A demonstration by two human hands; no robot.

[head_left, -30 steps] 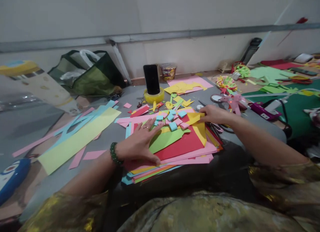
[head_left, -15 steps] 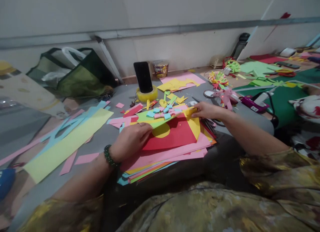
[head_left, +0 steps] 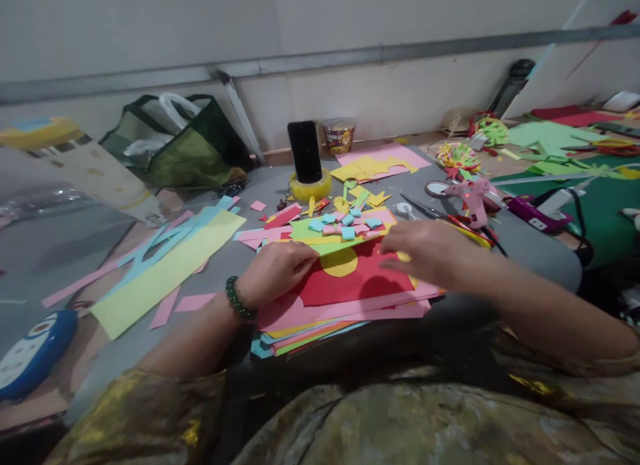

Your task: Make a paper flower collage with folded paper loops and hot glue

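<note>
Green paper (head_left: 301,230) tilts, pinched by the left hand (head_left: 280,268), apparently baring red paper (head_left: 357,283); right hand (head_left: 425,251) blurred, its grip unclear.

Red sheet (head_left: 350,290): plain red, with yellow round patch (head_left: 340,262). Beyond red sheet: green sheet (head_left: 304,231), bright green; paper curls (head_left: 348,233), light blue and pink; phone (head_left: 305,153), black; tape roll (head_left: 311,187), yellow. Left of red sheet: strip (head_left: 165,278), pale yellow-green; bracelet (head_left: 237,298), dark green. Right of red sheet: glue gun (head_left: 476,201), pink. Left sleeve (head_left: 145,411): mottled olive, gold patches.
</note>
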